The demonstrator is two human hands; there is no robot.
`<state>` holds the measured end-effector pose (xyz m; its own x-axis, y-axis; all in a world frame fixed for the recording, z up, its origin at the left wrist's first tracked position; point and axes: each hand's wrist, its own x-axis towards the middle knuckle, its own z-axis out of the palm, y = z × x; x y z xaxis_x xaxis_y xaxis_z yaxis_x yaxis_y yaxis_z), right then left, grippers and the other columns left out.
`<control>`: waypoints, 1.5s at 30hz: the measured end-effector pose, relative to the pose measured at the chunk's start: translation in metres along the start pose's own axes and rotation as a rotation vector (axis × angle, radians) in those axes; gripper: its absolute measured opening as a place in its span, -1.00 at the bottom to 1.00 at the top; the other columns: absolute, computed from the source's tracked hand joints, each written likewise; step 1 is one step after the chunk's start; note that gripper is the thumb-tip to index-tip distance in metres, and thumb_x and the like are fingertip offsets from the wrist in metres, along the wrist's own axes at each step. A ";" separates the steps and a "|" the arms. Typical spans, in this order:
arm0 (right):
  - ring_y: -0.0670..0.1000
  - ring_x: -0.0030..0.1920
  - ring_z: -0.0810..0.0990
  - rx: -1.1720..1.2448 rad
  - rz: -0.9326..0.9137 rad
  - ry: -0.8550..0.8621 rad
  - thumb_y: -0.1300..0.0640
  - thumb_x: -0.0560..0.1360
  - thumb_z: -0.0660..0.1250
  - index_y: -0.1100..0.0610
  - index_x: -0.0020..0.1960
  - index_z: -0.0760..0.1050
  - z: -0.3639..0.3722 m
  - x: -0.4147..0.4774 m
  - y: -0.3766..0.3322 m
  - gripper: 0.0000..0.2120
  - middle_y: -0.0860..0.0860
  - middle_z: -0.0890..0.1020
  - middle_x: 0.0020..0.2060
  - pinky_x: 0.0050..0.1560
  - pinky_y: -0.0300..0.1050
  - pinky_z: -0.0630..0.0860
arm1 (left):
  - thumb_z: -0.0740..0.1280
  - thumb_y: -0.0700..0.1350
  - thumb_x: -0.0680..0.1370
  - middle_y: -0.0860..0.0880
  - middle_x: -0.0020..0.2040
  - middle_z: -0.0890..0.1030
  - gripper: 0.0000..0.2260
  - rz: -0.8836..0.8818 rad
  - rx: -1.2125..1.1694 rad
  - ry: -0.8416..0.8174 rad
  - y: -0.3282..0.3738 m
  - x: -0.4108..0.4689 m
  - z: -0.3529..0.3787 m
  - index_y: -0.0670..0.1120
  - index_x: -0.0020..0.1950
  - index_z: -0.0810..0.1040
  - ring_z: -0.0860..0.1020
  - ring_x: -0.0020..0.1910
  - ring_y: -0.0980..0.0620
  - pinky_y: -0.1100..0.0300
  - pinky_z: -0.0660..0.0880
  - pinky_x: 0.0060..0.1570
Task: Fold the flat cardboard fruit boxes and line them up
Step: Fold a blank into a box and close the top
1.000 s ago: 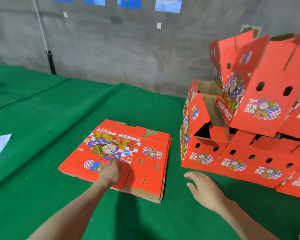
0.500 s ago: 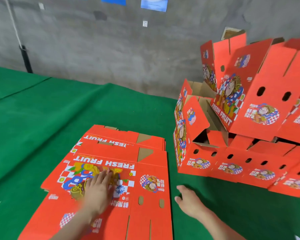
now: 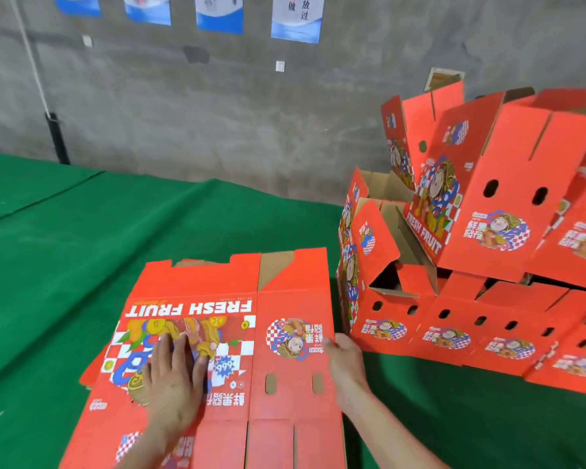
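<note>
hidden: the flat box (image 3: 291,299) runs off the bottom edge of the frame, its lower flaps cut short; both forearms leave the frame there too; a second flat sheet (image 3: 90,374) shows only as a red corner under the box's left side; the folded boxes (image 3: 454,336) run off the right edge

fingers: the left hand (image 3: 173,384) lies palm down on the printed panel, its fingers (image 3: 161,350) straight and spread; the right hand (image 3: 347,363) curls round the box's right edge and grips it, thumb on top, the other fingers out of sight beneath

flat box: lower centre of the frame, lying flat on the green counter (image 3: 82,248), its "fresh fruit" lettering upside down to the camera

edges and room: the box's right edge sits just beside the low row of folded boxes, with more piled tilted above; green cloth spreads to the left and up to the grey wall (image 3: 217,113); posters (image 3: 296,18) are cut off at the top
</note>
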<state>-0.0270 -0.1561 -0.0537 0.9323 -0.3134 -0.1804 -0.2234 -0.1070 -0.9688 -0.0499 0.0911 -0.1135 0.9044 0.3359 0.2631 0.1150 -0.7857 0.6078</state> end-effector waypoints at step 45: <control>-0.06 -0.52 0.59 -0.749 -0.503 -0.004 -0.05 0.62 0.08 0.19 -0.02 0.30 -0.334 -0.105 -0.098 -0.71 0.10 0.57 -0.45 -0.31 -0.09 0.51 | 0.32 -0.17 0.40 -0.07 -0.09 0.70 -0.79 0.215 -1.240 -0.397 0.264 -0.087 -0.064 -0.09 0.00 0.63 0.65 -0.22 0.07 0.25 0.60 -0.25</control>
<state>-0.1978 -0.4277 0.1164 0.9707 -0.0602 0.2327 0.0859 -0.8173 -0.5697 -0.1242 -0.1120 0.0716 0.9399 -0.0764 0.3327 -0.3031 0.2614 0.9164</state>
